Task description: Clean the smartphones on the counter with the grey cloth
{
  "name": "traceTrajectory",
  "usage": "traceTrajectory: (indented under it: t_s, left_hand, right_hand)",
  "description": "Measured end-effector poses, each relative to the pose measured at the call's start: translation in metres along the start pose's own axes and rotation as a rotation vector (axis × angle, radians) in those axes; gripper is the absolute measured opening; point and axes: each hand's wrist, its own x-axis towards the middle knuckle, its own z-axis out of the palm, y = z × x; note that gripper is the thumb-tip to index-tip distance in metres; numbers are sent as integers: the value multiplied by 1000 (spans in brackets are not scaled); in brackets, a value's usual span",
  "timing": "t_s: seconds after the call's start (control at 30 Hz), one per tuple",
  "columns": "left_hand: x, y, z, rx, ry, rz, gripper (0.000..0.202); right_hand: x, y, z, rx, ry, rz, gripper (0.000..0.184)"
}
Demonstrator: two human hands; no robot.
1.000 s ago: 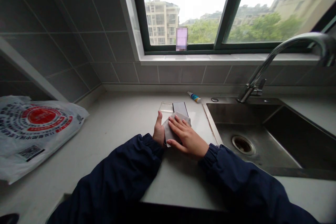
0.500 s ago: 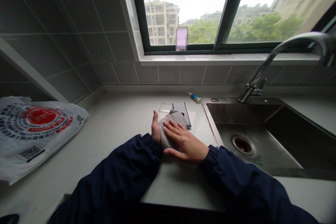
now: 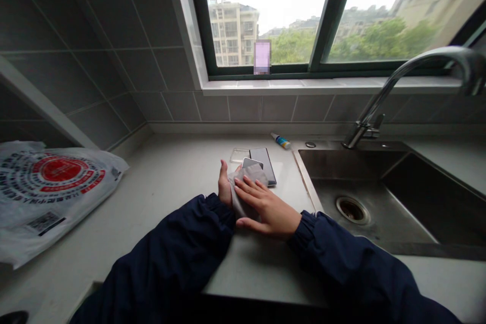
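My left hand is palm up with its thumb raised, gripping a smartphone. Only the phone's top edge shows, since a grey cloth covers the rest. On top of the cloth, my right hand lies flat with its fingers stretched out and slightly spread. Just beyond the hands, a flat dark-edged slab, perhaps a second phone or a box, rests on the counter. Beside it on the left lies a clear phone case, partly hidden behind the held phone.
A small tube with a white nozzle lies near the sink. The steel sink and curved faucet take up the right side. A printed plastic bag sits on the counter at left. A window is behind.
The cloth and right hand have shifted slightly left and toward me over the phone, so more of the phone's top edge shows. The left hand has barely moved.
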Motion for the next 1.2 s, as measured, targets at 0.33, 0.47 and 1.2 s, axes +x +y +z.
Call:
traceTrajectory:
  t_s: [0.33,0.47,1.2]
  left_hand:
    - [-2,2,4,-14,-16,-24,79]
    - [0,4,0,-9,-34,-26,79]
    - [4,7,-7,60,-20,15,91]
  right_hand:
    - [0,0,0,-5,-4,2,84]
    - [0,-1,-2,6,-24,-1,86]
    - [0,-1,1,4,-14,-21,81]
